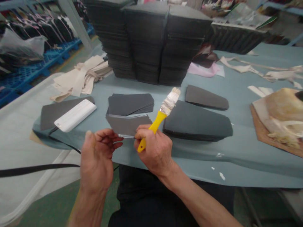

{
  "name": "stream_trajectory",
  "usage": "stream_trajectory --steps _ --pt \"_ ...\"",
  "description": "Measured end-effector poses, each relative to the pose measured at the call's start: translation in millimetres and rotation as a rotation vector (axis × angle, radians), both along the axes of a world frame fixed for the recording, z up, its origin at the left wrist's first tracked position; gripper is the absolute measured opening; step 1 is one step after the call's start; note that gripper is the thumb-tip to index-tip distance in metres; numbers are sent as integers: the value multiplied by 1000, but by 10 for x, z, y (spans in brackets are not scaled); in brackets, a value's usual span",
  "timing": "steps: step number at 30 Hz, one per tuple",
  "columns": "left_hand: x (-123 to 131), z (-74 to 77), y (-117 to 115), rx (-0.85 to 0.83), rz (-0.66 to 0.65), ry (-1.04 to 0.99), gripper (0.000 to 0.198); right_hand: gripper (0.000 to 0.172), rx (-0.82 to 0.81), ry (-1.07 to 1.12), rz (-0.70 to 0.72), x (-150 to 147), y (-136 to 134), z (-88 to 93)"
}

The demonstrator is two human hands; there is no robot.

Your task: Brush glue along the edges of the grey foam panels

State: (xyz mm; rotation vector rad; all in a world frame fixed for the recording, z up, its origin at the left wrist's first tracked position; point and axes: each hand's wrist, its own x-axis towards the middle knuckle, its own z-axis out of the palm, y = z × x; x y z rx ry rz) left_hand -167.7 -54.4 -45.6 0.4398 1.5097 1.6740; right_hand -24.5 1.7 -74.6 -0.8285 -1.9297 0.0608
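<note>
My right hand (pixel 156 151) is closed around the yellow handle of a paintbrush (pixel 155 123), whose bristles are coated white and point up and away. The fingertips of that hand also meet the lower right edge of a dark grey panel (pixel 129 125). White wet-looking streaks run along the panel's upper and lower edges. My left hand (pixel 98 157) is open, thumb raised apart, with its curved fingertips at the panel's lower left edge; whether they touch it I cannot tell. Behind the panel lie several similar dark panels (pixel 130 102), and a thicker pile of panels (pixel 199 123) sits to the right.
Tall stacks of dark pieces (pixel 146 41) stand at the back. A white power bank-like device (pixel 75 115) with a black cable rests at left, near cream fabric strips (pixel 82 75). At right is a brown board (pixel 262 132) with a glue-crusted container (pixel 279 110).
</note>
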Motion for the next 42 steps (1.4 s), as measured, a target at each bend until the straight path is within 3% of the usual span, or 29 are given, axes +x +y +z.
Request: stream_trajectory --steps 4,7,9,15,22,28,32,38,42 --pt "22 -214 -26 32 99 -76 41 22 -101 287 -4 36 42 259" --pt "93 -357 -15 5 51 -161 51 27 -171 479 -47 69 35 476" --pt "175 -372 17 8 -24 -224 59 29 -214 583 -74 94 29 597" --pt "512 -178 259 140 -259 -374 55 27 -242 715 -125 174 56 740" --pt "649 -118 410 228 -208 -421 47 28 -192 697 -93 262 74 759" --pt "423 -69 499 212 -248 -182 56 27 -287 693 -31 620 261 946" --pt "327 13 614 181 -284 19 52 26 -307 705 -53 863 381 962" --pt "374 303 905 177 -444 124 46 24 -152 552 -248 1266 524 894" --pt "420 490 1130 213 -623 302 48 29 -98 476 -277 1616 656 849"
